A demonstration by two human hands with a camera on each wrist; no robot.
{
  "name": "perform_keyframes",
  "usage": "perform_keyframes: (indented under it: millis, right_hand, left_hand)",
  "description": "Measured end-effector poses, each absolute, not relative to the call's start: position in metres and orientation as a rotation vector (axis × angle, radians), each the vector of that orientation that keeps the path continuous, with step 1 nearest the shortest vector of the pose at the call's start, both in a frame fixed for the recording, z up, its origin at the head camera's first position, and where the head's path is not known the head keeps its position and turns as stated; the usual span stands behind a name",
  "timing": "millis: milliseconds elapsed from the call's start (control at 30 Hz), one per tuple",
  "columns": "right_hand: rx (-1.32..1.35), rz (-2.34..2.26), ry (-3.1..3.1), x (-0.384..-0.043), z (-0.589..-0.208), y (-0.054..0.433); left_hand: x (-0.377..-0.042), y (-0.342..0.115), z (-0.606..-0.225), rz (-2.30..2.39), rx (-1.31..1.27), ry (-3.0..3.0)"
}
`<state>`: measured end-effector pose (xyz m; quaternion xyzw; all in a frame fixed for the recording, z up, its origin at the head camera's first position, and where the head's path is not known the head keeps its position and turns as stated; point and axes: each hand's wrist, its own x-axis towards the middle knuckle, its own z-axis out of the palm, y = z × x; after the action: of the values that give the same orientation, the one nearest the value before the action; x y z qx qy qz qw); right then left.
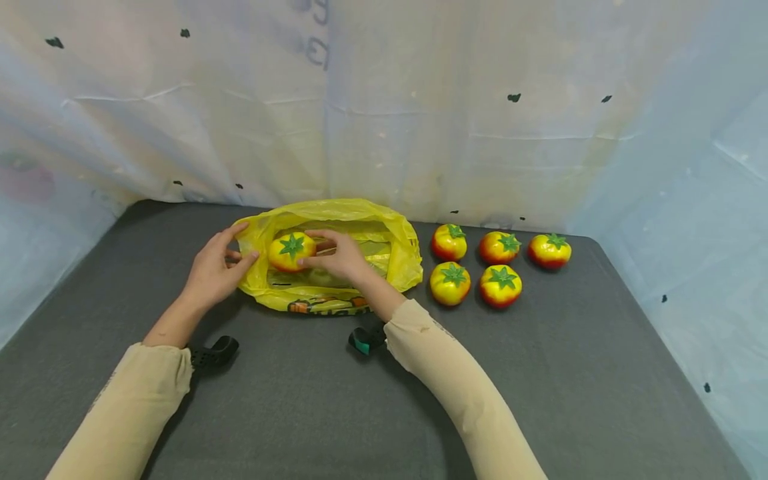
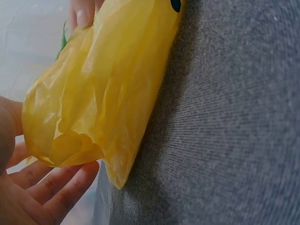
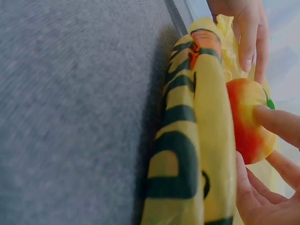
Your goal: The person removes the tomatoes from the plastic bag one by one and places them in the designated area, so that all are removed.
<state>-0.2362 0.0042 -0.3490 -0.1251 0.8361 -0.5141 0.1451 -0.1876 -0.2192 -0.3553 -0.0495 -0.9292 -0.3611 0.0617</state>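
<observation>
A yellow plastic bag point(image 1: 405, 250) lies with its mouth spread wide at the back of the table. My left hand point(image 1: 214, 268) holds its left rim, and the left wrist view has the fingers point(image 2: 70, 187) under the bag's crinkled end. In my right hand point(image 1: 342, 257), thumb and fingertips grip a shiny red-and-yellow tomato point(image 1: 291, 251) with a green star-shaped leaf. That tomato is over the left part of the bag's mouth, near my left thumb. Seen from the right wrist, the tomato point(image 3: 251, 122) sits behind the bag's printed front edge point(image 3: 176, 159).
Right of the bag, several similar tomatoes point(image 1: 501, 286) stand in two rows on the dark grey table point(image 1: 300, 413). Pale sheeting point(image 1: 408, 120) hangs behind the table and along its sides. Black straps point(image 1: 216, 352) show by both wrists.
</observation>
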Motion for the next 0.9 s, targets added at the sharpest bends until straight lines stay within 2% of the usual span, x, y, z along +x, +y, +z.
perform_keyframes:
  millis: [433, 900]
  right_hand:
    - [-0.425, -1.478, 2.384, -0.226, -0.347, 0.025]
    - [-0.494, -1.479, 2.401, -0.206, -0.326, 0.061]
  left_hand:
    - [-0.187, -0.221, -0.356, -1.1, -0.128, -2.825]
    - [-0.189, -0.221, -0.358, -1.089, -0.126, -2.821]
